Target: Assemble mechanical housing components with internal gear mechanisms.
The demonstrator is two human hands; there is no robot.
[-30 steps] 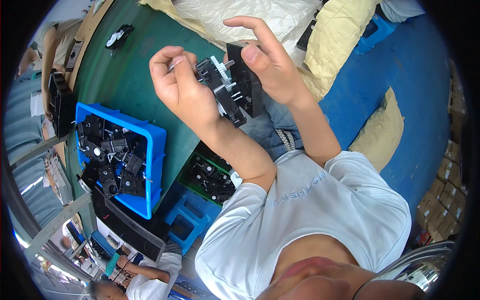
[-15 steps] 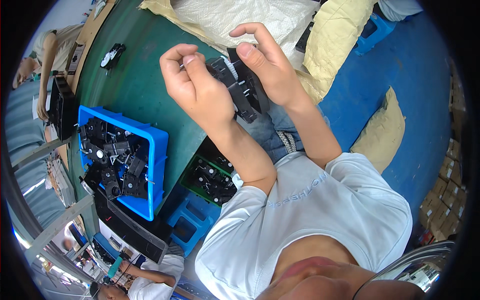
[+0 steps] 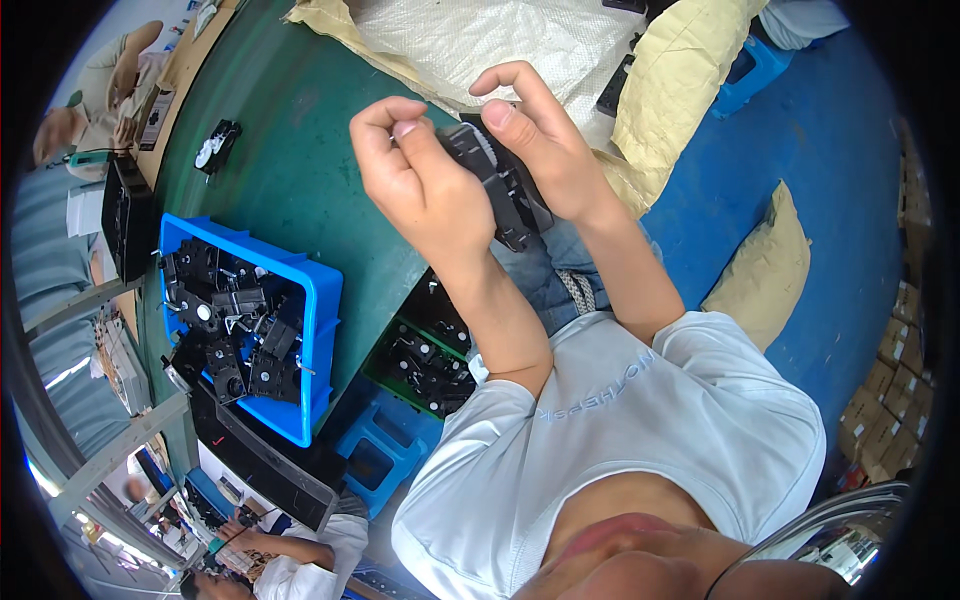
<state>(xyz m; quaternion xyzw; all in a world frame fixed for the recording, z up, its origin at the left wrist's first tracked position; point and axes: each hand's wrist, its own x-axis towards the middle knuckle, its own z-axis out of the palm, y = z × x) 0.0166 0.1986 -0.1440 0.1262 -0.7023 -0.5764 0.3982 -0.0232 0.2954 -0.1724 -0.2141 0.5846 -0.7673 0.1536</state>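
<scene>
Between my two hands is a black plastic gear assembly [image 3: 510, 205] with a toothed light-coloured wheel along its upper edge. My left hand [image 3: 430, 195] grips its left side, thumb and fingers curled; the fingertips are partly hidden. My right hand [image 3: 550, 145] is closed round the dark part on the other side, with thumb and index finger bent over the top. The two halves of the assembly sit close together, and my palms cover much of them. Apart from my hands, a small black-and-white part [image 3: 217, 147] lies on the green tabletop [image 3: 290, 130].
To the left stands a blue crate [image 3: 325, 330] full of black assemblies. Below it are a green crate [image 3: 385, 370] with similar parts and a blue stool [image 3: 385, 455]. A white woven sack [image 3: 470, 50] and yellowish paper [image 3: 680, 80] lie beyond my hands. Co-workers sit at left.
Both hands have shifted slightly right and toward me with the assembly. Its dark right-hand part has closed in against the geared part. At left, a co-worker's arm has moved.
</scene>
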